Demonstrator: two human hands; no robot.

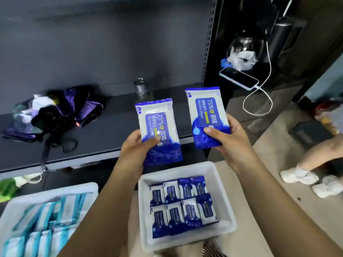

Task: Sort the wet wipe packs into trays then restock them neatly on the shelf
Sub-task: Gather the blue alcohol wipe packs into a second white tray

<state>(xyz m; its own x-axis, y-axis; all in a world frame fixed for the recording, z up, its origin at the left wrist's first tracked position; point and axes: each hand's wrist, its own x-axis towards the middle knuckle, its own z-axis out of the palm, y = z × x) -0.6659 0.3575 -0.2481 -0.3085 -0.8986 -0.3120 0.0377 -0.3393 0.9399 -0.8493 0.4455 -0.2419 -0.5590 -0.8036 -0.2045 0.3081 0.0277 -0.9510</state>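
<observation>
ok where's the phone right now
In the head view the phone lies upper right, plugged into a white cable, just below a crumpled plastic bag.

1. The left tray [46,193], left of the white tray [220,191], is cut off by the left and bottom edges; its pale blue packs [37,229] are blurred and their print cannot be read.
2. The left forearm [104,210] hides that tray's right corner.
3. In the white tray, the labels on the blue packs [183,206] are too small to read.
4. The left hand [138,145] covers part of the label on its pack [159,130].
5. Above that pack, a jar [142,89] is blurred; its lower part is hidden.
6. Right of the white tray, a person's leg [319,154] is cut off by the right edge.
</observation>
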